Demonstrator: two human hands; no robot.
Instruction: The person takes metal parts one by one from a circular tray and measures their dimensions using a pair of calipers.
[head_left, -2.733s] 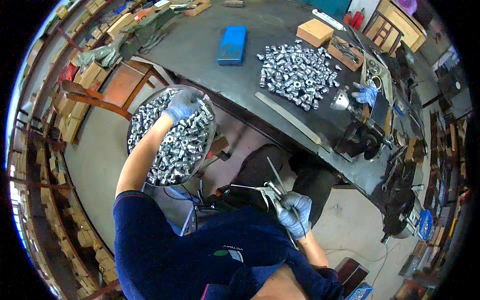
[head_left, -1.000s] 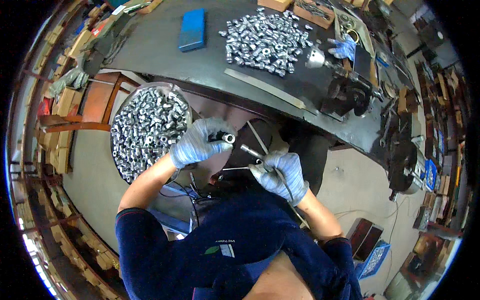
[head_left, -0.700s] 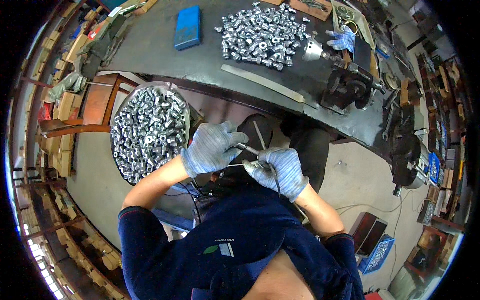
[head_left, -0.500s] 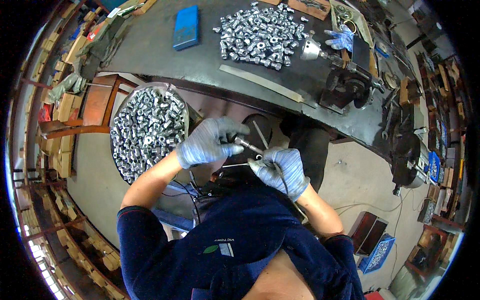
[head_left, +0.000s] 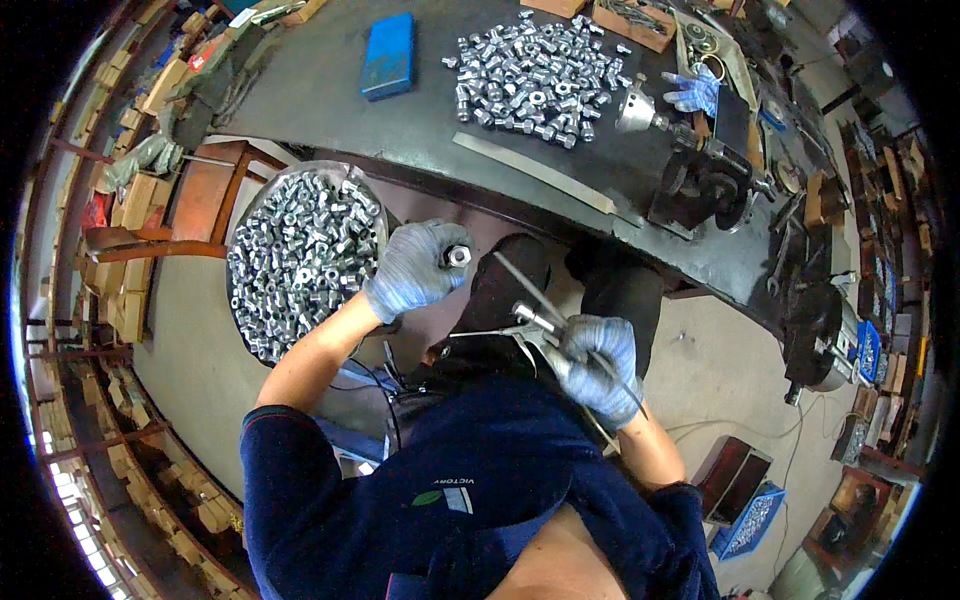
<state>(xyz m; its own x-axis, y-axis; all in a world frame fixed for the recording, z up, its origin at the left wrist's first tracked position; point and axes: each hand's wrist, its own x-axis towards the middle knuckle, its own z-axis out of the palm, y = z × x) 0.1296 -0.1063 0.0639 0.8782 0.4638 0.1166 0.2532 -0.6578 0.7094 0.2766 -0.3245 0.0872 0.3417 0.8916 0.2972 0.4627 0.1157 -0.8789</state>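
Note:
My left hand [head_left: 415, 268], in a grey-blue knit glove, is closed around a shiny metal hex fitting [head_left: 458, 256], with its bored end facing up. My right hand [head_left: 600, 368], gloved alike, grips a cylindrical metal tool [head_left: 536, 319] that sticks out toward the upper left. A long thin metal rod [head_left: 522, 280], possibly a slim file, also passes through the right hand; its other end shows past the wrist. Both hands are over my lap, apart from each other. Left of my left hand stands a round container heaped with metal fittings [head_left: 305, 265].
On the dark workbench [head_left: 330, 110] lie a pile of fittings [head_left: 540, 80], a blue case [head_left: 388, 58] and a flat metal bar [head_left: 535, 172]. A chuck device [head_left: 700, 180] and a spare glove [head_left: 692, 92] are at right. A blue crate [head_left: 750, 520] stands on the floor.
My hands have separated. The fitting in my left hand has come off the end of the cylindrical tool, and my right hand has drawn back right and nearer with the tool and rod.

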